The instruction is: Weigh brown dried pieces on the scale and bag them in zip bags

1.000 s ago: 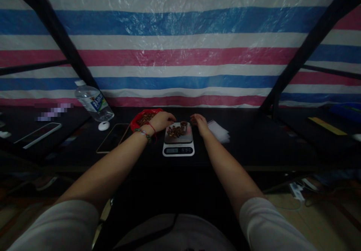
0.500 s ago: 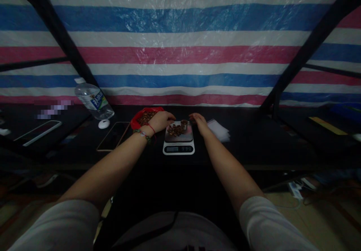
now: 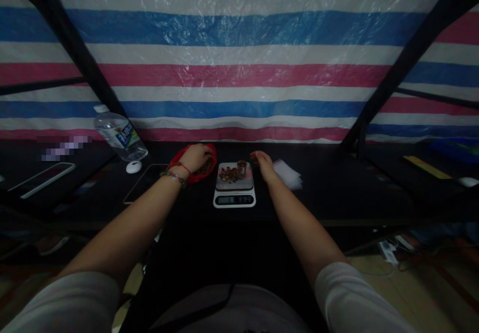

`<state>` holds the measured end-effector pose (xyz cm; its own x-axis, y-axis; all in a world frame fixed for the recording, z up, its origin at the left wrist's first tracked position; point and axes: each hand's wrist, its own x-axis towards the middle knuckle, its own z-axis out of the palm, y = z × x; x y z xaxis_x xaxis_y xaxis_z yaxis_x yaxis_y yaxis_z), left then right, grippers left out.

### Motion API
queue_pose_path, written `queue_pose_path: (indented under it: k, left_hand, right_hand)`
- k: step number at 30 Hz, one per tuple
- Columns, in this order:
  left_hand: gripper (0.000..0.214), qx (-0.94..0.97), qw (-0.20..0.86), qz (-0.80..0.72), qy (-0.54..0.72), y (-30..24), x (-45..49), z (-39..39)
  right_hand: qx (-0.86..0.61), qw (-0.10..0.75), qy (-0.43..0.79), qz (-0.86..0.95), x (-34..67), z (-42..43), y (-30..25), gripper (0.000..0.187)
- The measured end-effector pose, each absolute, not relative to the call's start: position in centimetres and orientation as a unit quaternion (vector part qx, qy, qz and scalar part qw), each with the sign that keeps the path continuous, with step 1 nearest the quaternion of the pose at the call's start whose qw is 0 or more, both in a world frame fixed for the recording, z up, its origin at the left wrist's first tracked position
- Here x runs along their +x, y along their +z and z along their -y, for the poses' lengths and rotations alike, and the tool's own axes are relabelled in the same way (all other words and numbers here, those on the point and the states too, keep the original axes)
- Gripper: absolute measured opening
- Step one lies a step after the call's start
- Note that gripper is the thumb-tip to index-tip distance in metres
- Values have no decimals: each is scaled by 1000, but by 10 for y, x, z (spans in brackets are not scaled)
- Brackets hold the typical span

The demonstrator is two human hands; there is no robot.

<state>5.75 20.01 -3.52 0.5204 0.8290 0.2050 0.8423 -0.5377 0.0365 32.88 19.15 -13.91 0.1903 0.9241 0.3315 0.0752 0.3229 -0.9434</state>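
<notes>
Roughly, by label:

Left hand: the left hand lies over the red bag of brown pieces, fingers curled down into it; whether they pinch anything cannot be told (the knuckles hide the fingertips).
Right hand: the right hand hovers just right of the scale, fingers loosely bent, holding nothing that shows.
Scale: white, near the table's front edge, with a heap of brown pieces and a small cup on its plate; the display is too small to read.
Open room: bare dark table stretches right of the stack of clear bags; left of the red bag lie a tablet, a white mouse and a water bottle, close together.
Edges: black frame posts slant up at both sides, with a striped tarp behind.
Hard to see: the far left has a blurred patch, and a phone lies in shadow.
</notes>
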Motion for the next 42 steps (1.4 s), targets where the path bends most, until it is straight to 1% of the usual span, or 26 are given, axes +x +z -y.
queue_pose_path:
  k: [3, 6, 7, 8, 10, 11, 13, 14, 16, 20, 26, 28, 30, 31, 32, 33, 35, 37, 40, 42]
  left_hand:
    - [35, -838, 51, 535, -92, -49, 34, -210]
    - [35, -821, 53, 563, -83, -67, 20, -213]
    - [35, -819, 50, 565, -88, -73, 18, -214]
    - [35, -818, 50, 563, -102, -79, 17, -215]
    - [37, -818, 50, 553, -150, -87, 16, -217]
    - [38, -815, 51, 549, -177, -89, 17, -218]
    - [39, -806, 51, 548, -220, -92, 17, -218]
    - [38, -801, 50, 548, -235, -92, 18, -216]
    - [37, -797, 42, 542, -265, -91, 19, -209]
    - [32, -805, -14, 496, -324, -84, 25, -183]
    - [27, -827, -99, 438, -337, -72, 43, -148]
    - [26, -828, -130, 422, -345, -68, 51, -138]
    - [26, -824, -176, 403, -357, -63, 59, -127]
    - [28, -818, -208, 393, -364, -61, 63, -121]
    - [30, -808, -246, 382, -375, -59, 66, -116]
    - [32, -797, -290, 366, -383, -57, 68, -110]
    - [37, -772, -381, 328, -387, -53, 71, -100]
    - [33, -757, -452, 297, -367, -50, 70, -93]
    - [24, -745, -513, 293, -308, -46, 66, -86]
    - [23, -727, -540, 312, -287, -44, 65, -84]
  right_hand:
    - [-525, 589, 234, 568, 334, -185, -127, 36]
    - [-613, 525, 113, 579, 345, -171, -116, 27]
    - [-650, 490, 94, 573, 350, -165, -115, 27]
    - [-689, 444, 88, 565, 354, -158, -115, 30]
    - [-760, 335, 93, 549, 362, -147, -116, 41]
    - [-787, 274, 96, 544, 364, -142, -117, 43]
    - [-821, 165, 91, 539, 368, -134, -119, 37]
    - [-829, 125, 86, 539, 370, -132, -118, 34]
    - [-834, 84, 78, 540, 372, -129, -115, 30]
    - [-810, 76, 73, 576, 376, -124, -105, 33]
    - [-779, 79, 48, 620, 387, -115, -82, 35]
    - [-768, 134, 18, 626, 386, -110, -64, 36]
    - [-722, 264, 1, 640, 377, -102, -43, 35]
    - [-682, 333, 15, 651, 369, -97, -33, 33]
    - [-633, 378, 57, 673, 359, -92, -24, 31]
    - [-582, 392, 117, 703, 347, -85, -18, 30]
    - [-491, 375, 227, 753, 321, -73, -14, 28]
    - [-449, 337, 293, 774, 299, -63, -22, 26]
    - [-429, 303, 333, 783, 283, -57, -40, 25]
    - [-438, 327, 303, 781, 282, -58, -47, 20]
